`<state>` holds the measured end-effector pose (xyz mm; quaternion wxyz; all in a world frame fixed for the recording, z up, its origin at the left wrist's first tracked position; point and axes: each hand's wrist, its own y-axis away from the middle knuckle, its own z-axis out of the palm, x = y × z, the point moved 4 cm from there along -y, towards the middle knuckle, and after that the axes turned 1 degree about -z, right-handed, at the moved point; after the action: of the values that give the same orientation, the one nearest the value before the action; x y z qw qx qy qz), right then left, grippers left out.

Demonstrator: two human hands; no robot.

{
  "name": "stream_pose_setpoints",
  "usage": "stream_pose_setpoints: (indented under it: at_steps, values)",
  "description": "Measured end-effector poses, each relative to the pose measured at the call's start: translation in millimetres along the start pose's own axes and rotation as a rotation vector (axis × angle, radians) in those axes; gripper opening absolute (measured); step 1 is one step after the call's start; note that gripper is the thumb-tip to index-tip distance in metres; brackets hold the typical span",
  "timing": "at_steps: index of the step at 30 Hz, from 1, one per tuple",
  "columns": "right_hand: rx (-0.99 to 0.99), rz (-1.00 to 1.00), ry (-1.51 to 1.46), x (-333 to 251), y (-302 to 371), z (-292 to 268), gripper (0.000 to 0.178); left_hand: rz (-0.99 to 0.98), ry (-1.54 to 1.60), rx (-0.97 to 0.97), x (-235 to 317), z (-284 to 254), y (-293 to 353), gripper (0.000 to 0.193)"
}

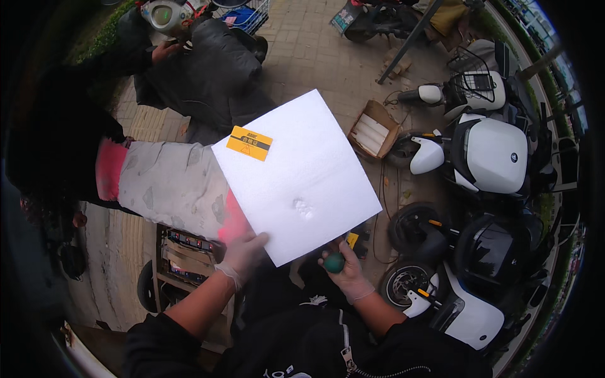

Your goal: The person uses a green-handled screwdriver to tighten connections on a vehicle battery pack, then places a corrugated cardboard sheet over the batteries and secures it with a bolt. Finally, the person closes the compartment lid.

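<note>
In front of me is a flat white square sheet (315,151), tilted to the view, with a shiny dented spot near its middle. On its upper left part lies a yellow card (249,143) with a dark stripe. My left hand (246,257), in a thin clear glove, grips the sheet's near left edge, thumb on top. My right hand (345,272), gloved too, is closed round a dark green ball-shaped thing (334,262) just below the sheet's near right edge. Whether its fingertips also touch the sheet is hidden.
A grey cloth (173,183) with pink ends stretches left of the sheet, beside a person in black (63,138). Below it stands a wooden crate (183,258) with boxes. An open cardboard box (374,129) sits beyond. Parked white scooters (495,154) line the right.
</note>
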<state>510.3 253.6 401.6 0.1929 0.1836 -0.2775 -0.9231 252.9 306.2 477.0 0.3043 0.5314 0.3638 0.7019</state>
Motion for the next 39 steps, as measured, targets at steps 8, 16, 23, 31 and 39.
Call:
stream_pose_setpoints:
  at_steps: [8,16,23,31,39]
  values:
    - [0.368,-0.298,0.139,-51.5,46.2,-76.5,0.026,-0.147,-0.283,-0.103,-66.2,107.9,-56.1,0.033]
    - [0.69,-0.337,0.001,-70.9,36.4,-168.4,0.023,-0.231,-0.594,-0.147,-97.4,121.5,-114.9,0.049]
    - [0.835,-0.458,-0.048,-139.9,-10.5,-237.7,0.014,-0.367,-0.845,-0.215,-120.2,54.8,-143.7,0.043]
    - [0.9,-0.421,-0.057,-200.6,-95.8,-221.2,0.023,-0.377,-0.722,-0.181,-101.1,44.1,-168.7,0.042]
    - [0.914,-0.381,-0.089,-249.8,-183.3,-208.1,0.027,-0.404,-0.608,-0.205,-88.7,106.7,-181.2,0.041]
